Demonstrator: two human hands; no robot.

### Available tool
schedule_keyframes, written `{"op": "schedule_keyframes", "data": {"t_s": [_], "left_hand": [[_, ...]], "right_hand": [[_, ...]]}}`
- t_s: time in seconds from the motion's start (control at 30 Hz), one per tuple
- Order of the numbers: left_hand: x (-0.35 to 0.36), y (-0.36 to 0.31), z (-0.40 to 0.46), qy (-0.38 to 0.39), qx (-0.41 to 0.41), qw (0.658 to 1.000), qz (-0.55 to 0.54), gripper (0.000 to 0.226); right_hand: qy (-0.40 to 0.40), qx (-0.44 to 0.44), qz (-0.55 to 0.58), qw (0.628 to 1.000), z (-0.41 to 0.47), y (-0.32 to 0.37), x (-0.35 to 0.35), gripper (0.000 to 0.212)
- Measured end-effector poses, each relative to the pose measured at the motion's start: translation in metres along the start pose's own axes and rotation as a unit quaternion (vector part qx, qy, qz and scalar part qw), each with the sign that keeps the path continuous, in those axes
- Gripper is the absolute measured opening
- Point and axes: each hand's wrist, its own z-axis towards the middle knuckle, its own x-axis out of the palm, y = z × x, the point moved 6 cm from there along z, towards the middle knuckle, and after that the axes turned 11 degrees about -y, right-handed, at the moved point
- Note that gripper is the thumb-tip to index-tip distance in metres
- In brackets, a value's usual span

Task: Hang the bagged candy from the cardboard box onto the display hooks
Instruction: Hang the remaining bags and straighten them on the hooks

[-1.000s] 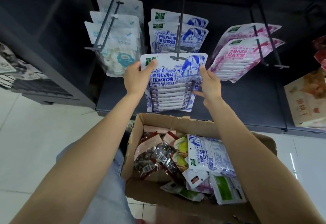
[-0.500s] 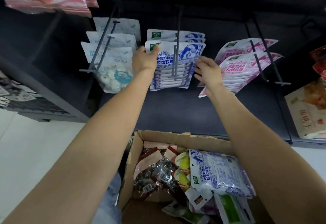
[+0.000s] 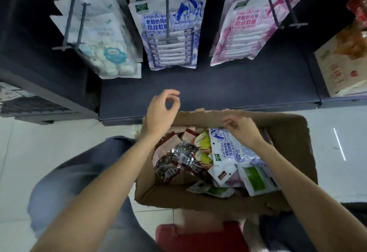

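Fingers of left hand loosely curled, thumb and first finger almost making a ring, holding nothing, up over far left corner of cardboard box. Right hand low over box, fingers bent, right above blue and white candy bag; cannot tell if touching or pinching it. More bags in box: dark shiny one, green one. Up on hooks: blue cow bags in middle, pink bags to right, white bags to left.
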Motion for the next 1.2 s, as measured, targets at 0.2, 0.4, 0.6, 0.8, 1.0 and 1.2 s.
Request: {"op": "schedule_keyframes", "data": {"t_s": [0.2,0.4,0.6,0.8,1.0,1.2], "left_hand": [[0.062,0.009,-0.016,0.180,0.182,0.921,0.294,0.045],[0.083,0.030,-0.036,0.232,0.161,0.887,0.364,0.057],[0.079,0.032,-0.044,0.259,0.145,0.884,0.361,0.067],[0.060,-0.002,-0.044,0.231,0.070,0.956,0.167,0.071],[0.032,-0.046,-0.020,0.134,-0.175,0.954,-0.201,0.076],[-0.047,-0.097,0.006,-0.028,-0.037,0.961,-0.271,0.050]], "right_hand": [[0.186,0.074,-0.236,0.951,-0.048,-0.109,0.058,0.077],[0.239,0.029,-0.352,0.905,-0.061,-0.162,0.108,0.099],[0.128,-0.069,-0.303,0.942,-0.042,-0.133,0.114,0.069],[-0.081,-0.087,-0.025,0.993,-0.027,-0.044,-0.010,0.034],[-0.093,0.010,0.343,0.935,-0.034,0.022,-0.074,0.024],[-0.142,-0.060,0.390,0.908,-0.026,0.090,-0.117,0.026]]}}
